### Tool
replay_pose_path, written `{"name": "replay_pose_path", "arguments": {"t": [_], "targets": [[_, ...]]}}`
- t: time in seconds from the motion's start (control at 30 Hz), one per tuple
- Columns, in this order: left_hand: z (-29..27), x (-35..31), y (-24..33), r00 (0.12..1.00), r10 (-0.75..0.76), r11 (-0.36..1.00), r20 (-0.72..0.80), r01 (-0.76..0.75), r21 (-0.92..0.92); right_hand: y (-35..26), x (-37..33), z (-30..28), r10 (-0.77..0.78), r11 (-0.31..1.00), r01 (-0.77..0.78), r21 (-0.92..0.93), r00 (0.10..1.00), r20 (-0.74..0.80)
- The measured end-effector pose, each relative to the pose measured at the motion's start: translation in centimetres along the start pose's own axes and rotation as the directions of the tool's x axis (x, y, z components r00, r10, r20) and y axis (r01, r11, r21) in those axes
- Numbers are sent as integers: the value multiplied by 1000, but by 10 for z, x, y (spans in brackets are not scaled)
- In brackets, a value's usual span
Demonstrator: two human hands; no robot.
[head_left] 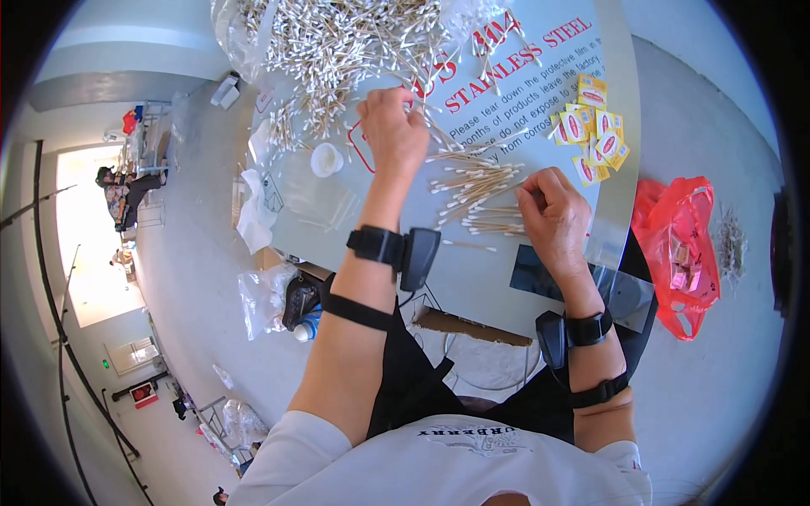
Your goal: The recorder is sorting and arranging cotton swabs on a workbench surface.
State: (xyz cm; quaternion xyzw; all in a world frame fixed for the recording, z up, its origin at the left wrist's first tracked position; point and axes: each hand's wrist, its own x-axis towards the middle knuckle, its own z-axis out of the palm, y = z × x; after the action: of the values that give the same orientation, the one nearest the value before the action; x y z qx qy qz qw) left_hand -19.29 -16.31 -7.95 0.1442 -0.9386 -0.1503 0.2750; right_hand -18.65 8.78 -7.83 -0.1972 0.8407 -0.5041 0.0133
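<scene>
a large heap of cotton swabs [329, 51] covers the far left of the counter [456, 282], and a smaller spread of swabs [481, 190] lies between the two hands, its sticks running roughly side to side. the left hand [394, 131] is at the heap's near edge, fingers bent inward; whether it pinches a stick i cannot tell. the right hand [554, 215] is curled at the right-hand ends of the spread, and its own fingers hide whether it grips any swab. some sticks lie askew and overlap, so a sideways nudge from the right hand could roll them out of line. one stray swab [470, 245] lies on the near side and could roll off if brushed. loose sticks lie between heap and spread, so a dragging left hand could mix the two. the white round tub [326, 159] stands just left of the left forearm and could be knocked by a careless swing. the yellow-and-white cards [606, 145] sit near the counter's right edge, where a bump could send some over.
</scene>
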Motion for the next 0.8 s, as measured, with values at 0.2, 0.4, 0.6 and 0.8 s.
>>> {"name": "replay_pose_path", "arguments": {"t": [0.2,0.4,0.6,0.8], "targets": [[1,-11,9,965,-107,994,241,101,40,7,-1,-2,-7,1000,6,-29,1000,-13],[-9,-19,-9,966,-249,960,76,256,-110,3,-1,-3,35,999,-35,12,999,11],[-3,18,-29,998,57,998,-12,-58,-17,0,0,0,10,1000,-10,26,1000,5],[-3,3,6,879,-110,991,463,134,-19,7,-1,-4,8,1000,-8,-24,1000,-12]]}}
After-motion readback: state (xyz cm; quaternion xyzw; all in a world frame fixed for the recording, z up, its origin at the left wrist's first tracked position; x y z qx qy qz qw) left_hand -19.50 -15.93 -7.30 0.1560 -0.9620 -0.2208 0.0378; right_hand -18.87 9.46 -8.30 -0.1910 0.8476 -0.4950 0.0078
